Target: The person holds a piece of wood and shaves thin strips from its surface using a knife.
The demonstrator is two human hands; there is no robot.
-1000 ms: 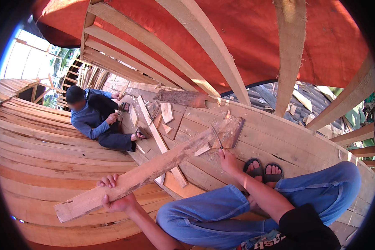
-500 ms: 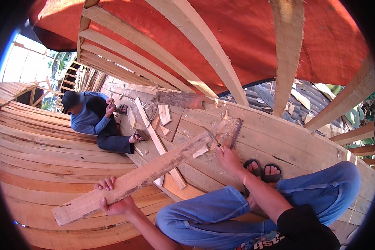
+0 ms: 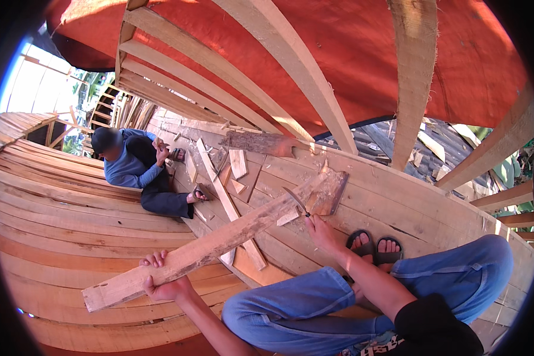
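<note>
Across the plank floor [image 3: 397, 204], a long board [image 3: 219, 240] slants from lower left to a wooden block [image 3: 329, 204], passing over a narrow strip [image 3: 219, 190]. The left hand [image 3: 171, 289] grips it near its lower-left end, thumb and fingers at opposite edges. The right hand [image 3: 321, 230] has its fingers closed round a curved blade's [image 3: 295, 199] handle; whether the blade touches wood is hard to tell. Floorboards show between right hand and sandals [image 3: 359, 240]; a co-worker [image 3: 130, 172] sits well apart.
</note>
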